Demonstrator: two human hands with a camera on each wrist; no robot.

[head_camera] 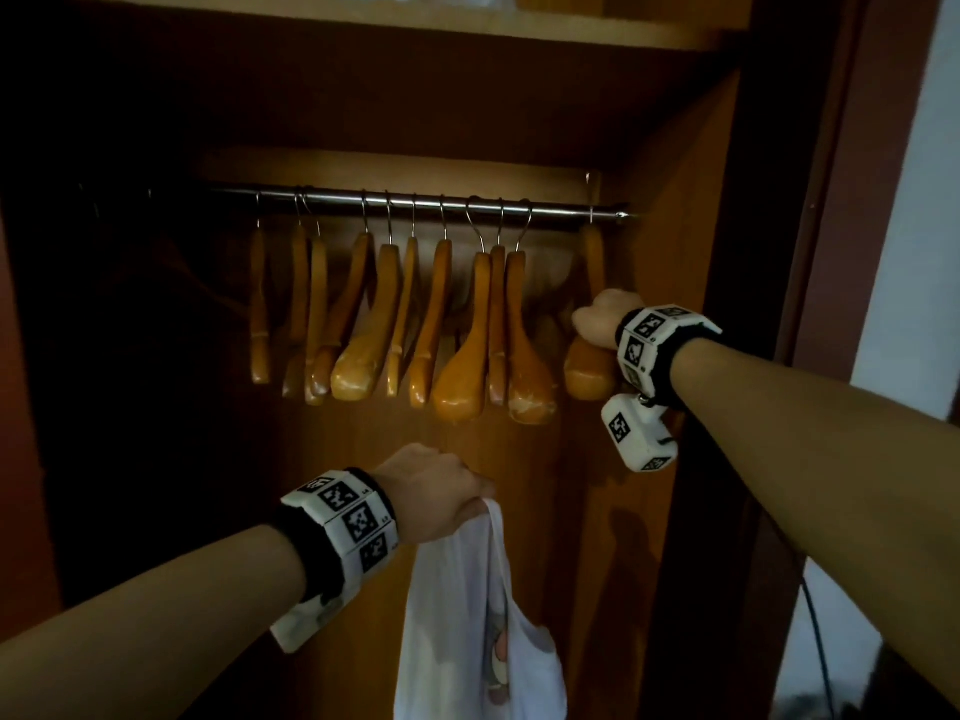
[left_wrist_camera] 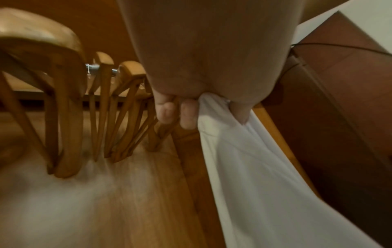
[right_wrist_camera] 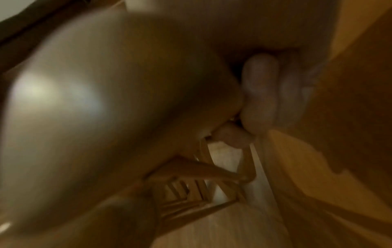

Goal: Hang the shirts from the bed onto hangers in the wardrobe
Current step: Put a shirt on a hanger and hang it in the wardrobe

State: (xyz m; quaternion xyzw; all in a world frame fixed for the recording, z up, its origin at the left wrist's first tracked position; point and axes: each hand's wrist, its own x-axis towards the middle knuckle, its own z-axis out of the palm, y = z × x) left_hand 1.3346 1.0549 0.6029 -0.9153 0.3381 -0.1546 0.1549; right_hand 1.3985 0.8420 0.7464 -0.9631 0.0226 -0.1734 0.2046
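The person is standing at an open wardrobe (head_camera: 691, 314) with both arms reaching in. The left hand (head_camera: 434, 493) is gripping one white shirt (head_camera: 467, 615) by its top edge — the left wrist view is showing the fingers (left_wrist_camera: 187, 115) curled tight round a bunch of the fabric (left_wrist_camera: 250, 167), and the rest of the shirt is hanging straight down below the hand, in front of the wardrobe's lower back panel, with a small printed picture showing on its front. The right hand (head_camera: 602, 319) is closing round the lower arm of one wooden hanger (head_camera: 592, 309), the rightmost on the metal rail (head_camera: 415, 202); this hanger is hanging by its hook near the rail's right end, a little apart from the others. The right wrist view is blurred, yet it is showing fingers (right_wrist_camera: 259, 94) wrapped round a wooden shape. To the left of the held hanger a row of ten more wooden hangers (head_camera: 452, 324) is hanging from the same rail — eleven in all as far as the head view lets me count, though the dark left side of the wardrobe is hiding whatever lies there. Each wrist is wearing one white band with black square markers (head_camera: 348, 517), two bands altogether. One shelf (head_camera: 363, 23) is running across above the rail.
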